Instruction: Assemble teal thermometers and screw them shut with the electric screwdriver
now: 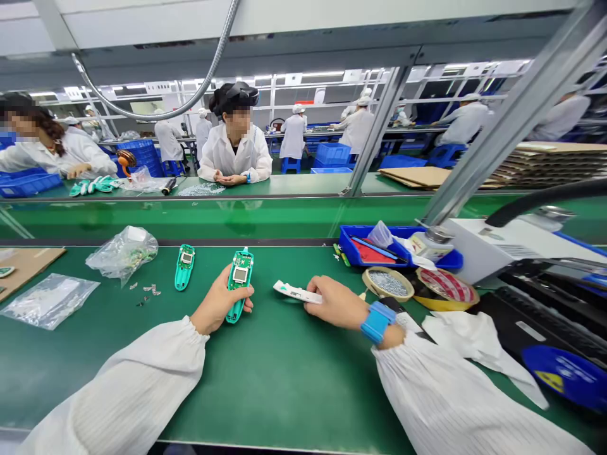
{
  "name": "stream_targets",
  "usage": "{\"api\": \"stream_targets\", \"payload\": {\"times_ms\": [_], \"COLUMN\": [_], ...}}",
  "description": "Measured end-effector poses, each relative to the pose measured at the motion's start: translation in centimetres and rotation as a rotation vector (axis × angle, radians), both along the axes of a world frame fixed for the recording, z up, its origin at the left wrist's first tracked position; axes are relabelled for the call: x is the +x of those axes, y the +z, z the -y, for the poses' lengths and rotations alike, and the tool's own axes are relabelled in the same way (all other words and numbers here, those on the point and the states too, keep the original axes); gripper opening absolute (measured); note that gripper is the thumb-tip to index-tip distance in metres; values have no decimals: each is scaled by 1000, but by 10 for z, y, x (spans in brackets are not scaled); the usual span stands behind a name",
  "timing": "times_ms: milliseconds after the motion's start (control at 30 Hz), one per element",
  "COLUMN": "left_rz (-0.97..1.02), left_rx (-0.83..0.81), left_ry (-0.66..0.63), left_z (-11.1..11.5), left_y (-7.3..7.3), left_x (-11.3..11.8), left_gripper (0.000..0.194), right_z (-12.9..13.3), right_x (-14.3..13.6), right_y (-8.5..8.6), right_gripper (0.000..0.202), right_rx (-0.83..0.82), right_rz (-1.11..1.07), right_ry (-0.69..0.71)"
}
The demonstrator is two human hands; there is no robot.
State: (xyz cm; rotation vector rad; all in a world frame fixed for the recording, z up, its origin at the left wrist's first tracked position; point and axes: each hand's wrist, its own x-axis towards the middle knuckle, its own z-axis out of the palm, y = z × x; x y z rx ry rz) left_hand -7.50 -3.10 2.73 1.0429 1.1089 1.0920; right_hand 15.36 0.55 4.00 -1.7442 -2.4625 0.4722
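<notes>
the head camera looks forward, down the bench.

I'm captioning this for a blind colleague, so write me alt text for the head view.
A person's left hand holds a green casing with an exposed circuit board, and their right hand holds a white piece, over a green workbench. A similar casing lies further left; opposite is a co-worker in white.

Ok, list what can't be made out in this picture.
Head view, all four:
Back of the green casing in your left hand: turned away, against the hand.
Right end of the white part: covered by your right hand.
Loose pieces at left: too small to identify.
Cardboard: cut off by the left edge.
</notes>
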Motion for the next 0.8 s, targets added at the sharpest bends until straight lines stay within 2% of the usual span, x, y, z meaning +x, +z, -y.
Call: {"api": "stream_targets", "payload": {"times_ms": [100,200,300,367,467,533,633,733,800], "left_rz": [2,-6,-2,-23,-65,-82,-73,-26,-13], "left_rx": [27,-11,-82,-101,-108,-79,-66,-142,-167], "left_ry": [-21,-44,-148,-252,-418,-552,-739,-878,-956], "left_z": [8,19,32,43,60,68,80,94,104], "left_y": [5,11,22,31,42,46,46,46,47], "left_x": [13,30,53,71,102,125,165,213,247], "left_gripper": [51,42,33,29,23,18,15,19,26], "right_z": [33,70,115,150,210,249,295,317,313], "right_x": [16,43,83,114,159,185,221,256,278], "right_y": [9,16,15,10,0,-8,-21,-35,-43], "right_gripper": [12,32,49,50,50,46,45,39,31], "right_rx": [54,76,149,193,170,161,250,381,426], "right_rz": [-41,-154,-406,-609,-942,-1167,-1470,-1621,-1615], "right_ry": [-85,-239,-455,-570,-786,-968,-1198,-1352,-1406]}}
